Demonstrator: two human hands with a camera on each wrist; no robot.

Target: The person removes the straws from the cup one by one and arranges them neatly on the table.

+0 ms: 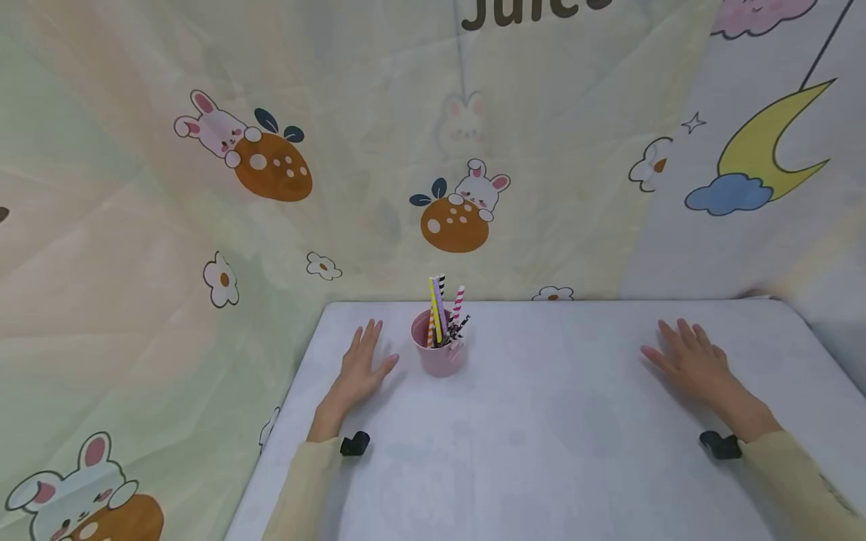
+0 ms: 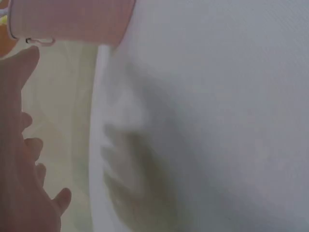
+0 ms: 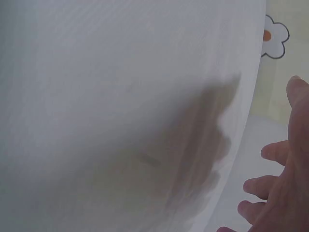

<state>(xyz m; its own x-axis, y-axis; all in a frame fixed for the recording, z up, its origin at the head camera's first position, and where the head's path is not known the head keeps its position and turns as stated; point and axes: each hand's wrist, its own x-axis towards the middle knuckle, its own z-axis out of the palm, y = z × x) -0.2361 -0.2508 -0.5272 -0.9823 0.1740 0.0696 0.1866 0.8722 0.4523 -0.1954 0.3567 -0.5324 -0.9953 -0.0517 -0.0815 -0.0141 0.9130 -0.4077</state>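
A small pink bucket (image 1: 441, 364) stands upright near the back of the white table, left of the middle. Several patterned sticks that look like paper straws (image 1: 438, 312) lean out of it, in yellow, purple, orange, pink-striped and black-and-white. Just left of the bucket, my left hand (image 1: 360, 370) is held palm down with spread fingers and nothing in them. In the left wrist view the bucket's side (image 2: 72, 21) shows close to the thumb. Far to the right, my right hand (image 1: 697, 368) also spreads its fingers, apart from any object, casting a shadow on the tabletop.
The white table (image 1: 528, 451) ends at a back edge against a printed cloth (image 1: 379, 135) with rabbits, flowers and a moon. This cloth also hangs along the left side. A black wrist camera (image 1: 355, 443) sits at the left cuff, another (image 1: 721, 445) at the right.
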